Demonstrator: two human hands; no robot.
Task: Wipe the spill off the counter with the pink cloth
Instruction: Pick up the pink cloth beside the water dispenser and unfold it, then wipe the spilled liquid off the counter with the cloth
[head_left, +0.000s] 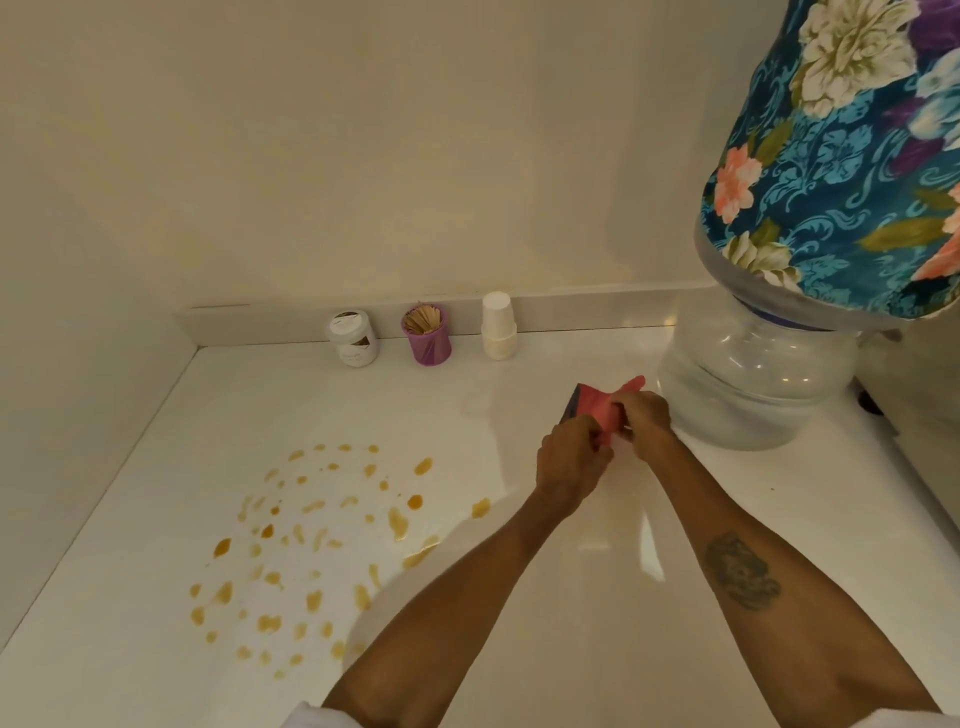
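A spill (311, 545) of many amber-brown drops spreads over the left half of the white counter (597, 571). The pink cloth (597, 408) is bunched up to the right of the spill, near the water bottle. Both hands hold it. My left hand (569, 460) grips its near side. My right hand (647, 415) pinches its right side. The cloth's lower part is hidden by my fingers. Both hands are well apart from the spill.
A large clear water bottle (753, 384) under a flowered cover (841, 156) stands at the right. A white jar (353, 338), a purple cup of wooden sticks (427, 335) and stacked white cups (497, 326) line the back wall. A wall bounds the left side.
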